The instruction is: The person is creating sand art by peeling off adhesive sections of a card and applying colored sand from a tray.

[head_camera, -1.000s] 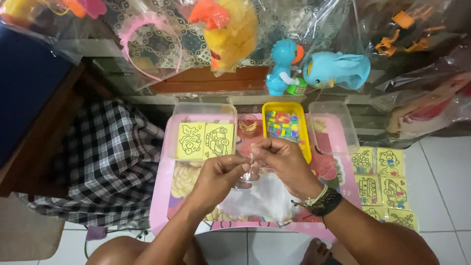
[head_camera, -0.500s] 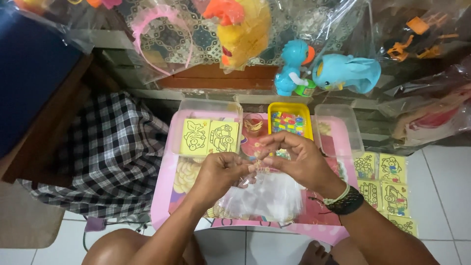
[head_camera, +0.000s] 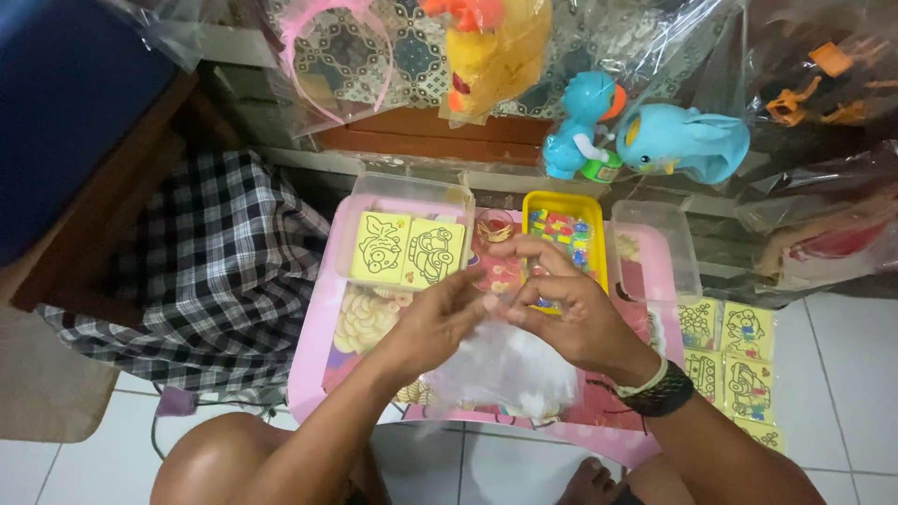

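Both hands [head_camera: 510, 313] pinch clear bag [head_camera: 505, 369], mid pink table [head_camera: 313, 346].

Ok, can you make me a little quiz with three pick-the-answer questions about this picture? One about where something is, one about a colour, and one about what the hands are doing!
1. Where do the blue toy animals stand?
A. On the ledge behind the pink table
B. On the floor tiles
C. On the checked cloth

2. What colour is the small tray of little coloured pieces?
A. Green
B. Yellow
C. White

3. What are the two hands doing?
A. Resting flat and empty
B. Holding a clear plastic bag together
C. Lifting the pink headband

Answers:
1 A: they sit on the ledge past the pink table.
2 B: its rim is bright yellow.
3 B: the left hand and right hand both pinch the top of the clear plastic bag.
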